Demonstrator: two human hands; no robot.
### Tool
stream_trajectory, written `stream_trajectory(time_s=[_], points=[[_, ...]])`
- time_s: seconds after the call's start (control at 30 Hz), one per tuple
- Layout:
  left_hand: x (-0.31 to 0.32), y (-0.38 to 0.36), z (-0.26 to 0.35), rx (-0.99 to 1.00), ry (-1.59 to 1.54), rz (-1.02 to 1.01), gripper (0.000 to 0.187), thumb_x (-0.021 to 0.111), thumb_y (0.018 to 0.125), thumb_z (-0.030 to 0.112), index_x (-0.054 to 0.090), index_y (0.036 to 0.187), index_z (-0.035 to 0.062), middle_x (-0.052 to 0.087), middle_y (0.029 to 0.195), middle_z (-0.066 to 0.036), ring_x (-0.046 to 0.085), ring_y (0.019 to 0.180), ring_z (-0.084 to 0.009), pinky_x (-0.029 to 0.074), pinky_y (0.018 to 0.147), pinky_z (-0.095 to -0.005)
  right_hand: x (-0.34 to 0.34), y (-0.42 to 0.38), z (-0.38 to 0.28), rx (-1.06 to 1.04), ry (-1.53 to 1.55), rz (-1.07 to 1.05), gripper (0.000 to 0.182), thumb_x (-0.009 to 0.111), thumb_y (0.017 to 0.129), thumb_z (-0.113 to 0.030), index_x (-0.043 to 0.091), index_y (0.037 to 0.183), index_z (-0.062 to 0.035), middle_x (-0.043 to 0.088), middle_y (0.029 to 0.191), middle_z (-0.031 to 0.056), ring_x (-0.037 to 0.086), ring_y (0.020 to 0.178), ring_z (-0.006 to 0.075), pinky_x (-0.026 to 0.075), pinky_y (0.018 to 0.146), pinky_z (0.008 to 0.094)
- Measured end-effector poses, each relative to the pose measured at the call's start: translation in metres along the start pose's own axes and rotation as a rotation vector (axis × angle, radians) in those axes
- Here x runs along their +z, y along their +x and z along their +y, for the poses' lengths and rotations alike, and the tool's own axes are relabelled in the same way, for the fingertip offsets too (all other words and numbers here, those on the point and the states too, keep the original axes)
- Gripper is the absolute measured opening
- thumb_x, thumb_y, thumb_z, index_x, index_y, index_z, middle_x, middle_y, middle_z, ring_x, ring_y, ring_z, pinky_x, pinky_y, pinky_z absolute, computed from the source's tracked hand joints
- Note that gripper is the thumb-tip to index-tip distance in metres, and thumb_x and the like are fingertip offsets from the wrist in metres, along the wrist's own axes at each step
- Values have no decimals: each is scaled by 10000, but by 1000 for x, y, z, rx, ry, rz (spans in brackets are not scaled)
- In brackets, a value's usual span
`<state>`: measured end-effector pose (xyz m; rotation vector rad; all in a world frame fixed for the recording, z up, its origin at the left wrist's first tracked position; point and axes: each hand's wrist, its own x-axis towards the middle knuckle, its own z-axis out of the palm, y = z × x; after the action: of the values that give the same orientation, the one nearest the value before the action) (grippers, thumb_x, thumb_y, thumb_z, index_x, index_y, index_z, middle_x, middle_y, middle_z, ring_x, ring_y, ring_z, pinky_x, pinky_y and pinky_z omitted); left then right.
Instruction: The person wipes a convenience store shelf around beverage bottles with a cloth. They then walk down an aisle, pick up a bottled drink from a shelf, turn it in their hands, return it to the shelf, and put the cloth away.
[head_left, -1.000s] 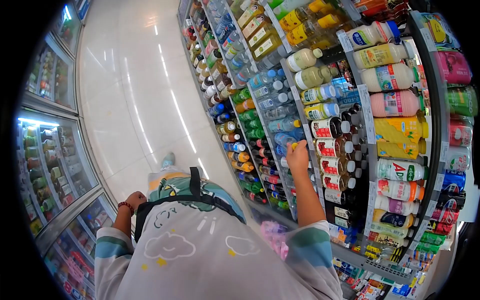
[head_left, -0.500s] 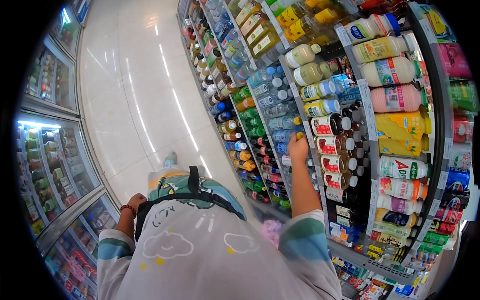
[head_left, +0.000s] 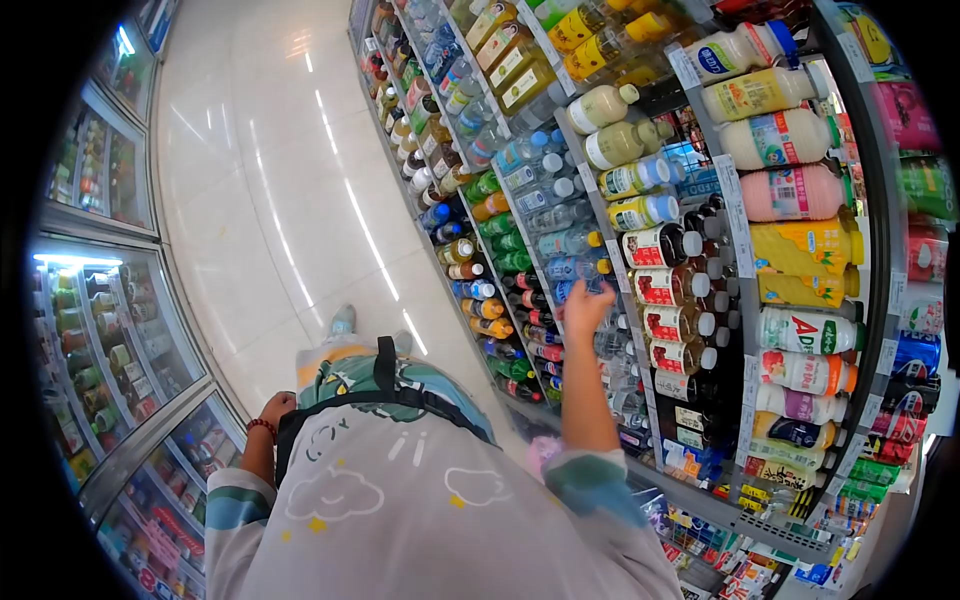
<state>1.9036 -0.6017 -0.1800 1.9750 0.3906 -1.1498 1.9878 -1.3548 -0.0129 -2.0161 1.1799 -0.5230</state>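
Note:
My right hand (head_left: pixel 588 308) is at the bottle shelf on the right, its thumb and fingers apart with nothing seen between them. Just beyond its fingertips lies a clear water bottle (head_left: pixel 572 268) with a blue label and a yellow cap. Another yellow-capped bottle (head_left: pixel 566 243) sits beside that one. My left hand (head_left: pixel 278 408) hangs at my left side, wearing a beaded bracelet (head_left: pixel 262 427). Its fingers look curled in, and the fingertips are hidden.
Tall shelving with price strips (head_left: pixel 735 215) holds drinks along my right. Juice bottles with red labels (head_left: pixel 668 287) stand near my right forearm. Glass-door coolers (head_left: pixel 125 330) line the left. A shiny tiled floor (head_left: pixel 290 180) runs between them. Something pink (head_left: pixel 543 452) shows below my right arm.
My right hand has come back slightly from the yellow-capped water bottle, and its fingers have spread. The bottle's cap now shows clear of the hand. My left hand stays at my side.

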Motion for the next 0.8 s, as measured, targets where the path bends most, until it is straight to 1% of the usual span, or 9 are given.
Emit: stream_trajectory(time_s=[0.1, 0.27, 0.33, 0.37, 0.47, 0.6, 0.67, 0.77, 0.8], points=[[-3, 3, -10, -41, 94, -9, 339, 586, 932, 246, 721, 1112, -7, 763, 1007, -158, 721, 982, -268, 562, 895, -365, -2, -108, -64, 235, 204, -324, 555, 623, 1024, -206, 240, 1416, -117, 646, 882, 160, 619, 443, 248, 521, 403, 371], [-31, -20, 37, -59, 158, -103, 239, 612, 885, 144, 736, 1049, 23, 763, 938, -176, 734, 916, -268, 578, 816, -371, 12, -215, 51, 617, -8, -894, 425, 626, 1043, -363, 502, 1341, -87, 698, 995, 124, 696, 628, 217, 615, 575, 358], [-46, -17, 47, -40, 307, -122, 246, 638, 856, 48, 735, 1081, 34, 766, 891, -170, 748, 907, -267, 585, 800, -384, 3, -269, 112, 718, -258, -974, 426, 635, 1021, -361, 608, 1310, -49, 707, 1140, 180, 717, 925, 295, 604, 780, 437], [-48, 15, 5, -91, 172, -118, 322, 667, 821, 53, 748, 1131, 32, 775, 1016, -174, 737, 956, -287, 591, 841, -413, -4, -295, 159, 272, -627, -1197, 428, 639, 1006, -361, 654, 1274, -27, 685, 1232, 230, 652, 1159, 354, 528, 978, 472], [-71, 38, 15, -19, 507, -69, 383, 653, 877, 81, 692, 1257, 51, 750, 1157, -208, 715, 1097, -349, 576, 945, -432, -58, -367, 106, 324, -580, -1166, 441, 654, 924, -405, 797, 1041, -4, 750, 1083, 285, 737, 1020, 429, 572, 882, 475], [-105, 77, 75, -87, 804, -140, 472, 701, 860, 101, 671, 1328, 42, 744, 1198, -215, 688, 1217, -361, 549, 1026, -426, -75, -423, 89, 388, -492, -1019, 424, 640, 937, -406, 775, 1073, -28, 732, 1067, 311, 719, 1022, 471, 577, 897, 497], [-125, 126, 99, -70, 965, -232, 535, 753, 843, 124, 622, 1353, 27, 729, 1213, -240, 689, 1205, -377, 567, 997, -437, -53, -448, 143, 404, -620, -591, 396, 606, 960, -391, 713, 1123, -47, 734, 1038, 312, 710, 1033, 483, 575, 919, 523], [-136, 176, 160, 35, 1008, -163, 382, 661, 946, 149, 615, 1303, 21, 718, 1221, -270, 683, 1185, -424, 577, 982, -457, -26, -428, 121, 474, -580, -615, 441, 597, 1001, -343, 522, 1350, -84, 752, 895, 194, 747, 871, 388, 595, 824, 473], [-136, 185, 187, 125, 933, -121, 380, 650, 930, 120, 615, 1299, 35, 725, 1193, -269, 692, 1159, -423, 581, 970, -458, -17, -413, 85, 509, -565, -607, 596, 580, 978, -362, 446, 1493, -94, 725, 1069, 317, 703, 1036, 486, 563, 922, 553]])
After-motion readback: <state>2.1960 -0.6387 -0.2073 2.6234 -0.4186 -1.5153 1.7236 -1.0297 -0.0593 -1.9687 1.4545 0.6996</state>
